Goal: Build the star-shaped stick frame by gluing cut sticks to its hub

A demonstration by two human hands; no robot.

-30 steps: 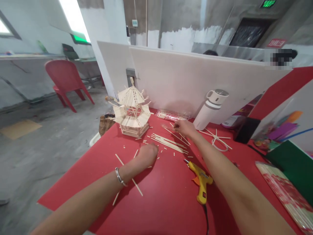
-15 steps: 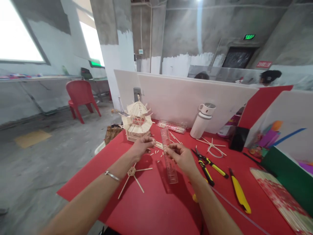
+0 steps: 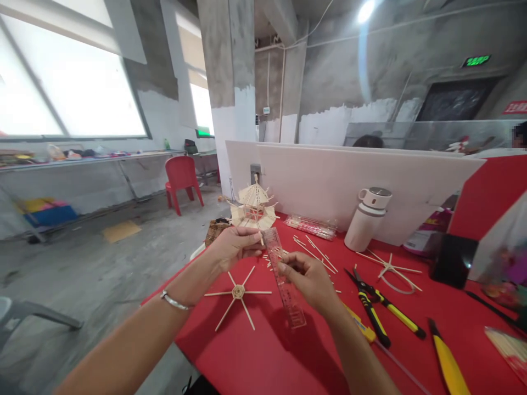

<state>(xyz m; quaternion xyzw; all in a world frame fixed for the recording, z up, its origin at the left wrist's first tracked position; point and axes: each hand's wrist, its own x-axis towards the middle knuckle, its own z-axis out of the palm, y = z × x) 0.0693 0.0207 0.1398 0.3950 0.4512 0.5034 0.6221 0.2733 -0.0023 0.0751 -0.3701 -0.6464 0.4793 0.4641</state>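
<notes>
My right hand is closed on a clear plastic ruler, held tilted above the red tabletop. My left hand pinches a short wooden stick close to the ruler's far end. Below the left hand lies a star-shaped piece of thin sticks with a round woven-looking hub. Beyond that hand stands a small pagoda model made of pale sticks, its lower part hidden by my hand. Loose sticks and short cut pieces lie behind the ruler.
To the right lie yellow-black pruning shears, a yellow-handled cutter and a yellow tool with a pale cord. A white flask, a second stick frame and packed sticks stand or lie before a white board.
The view has swung left and the hands appear farther right. My left hand has come up to the ruler's far end, with the short stick now showing at its fingertips.
</notes>
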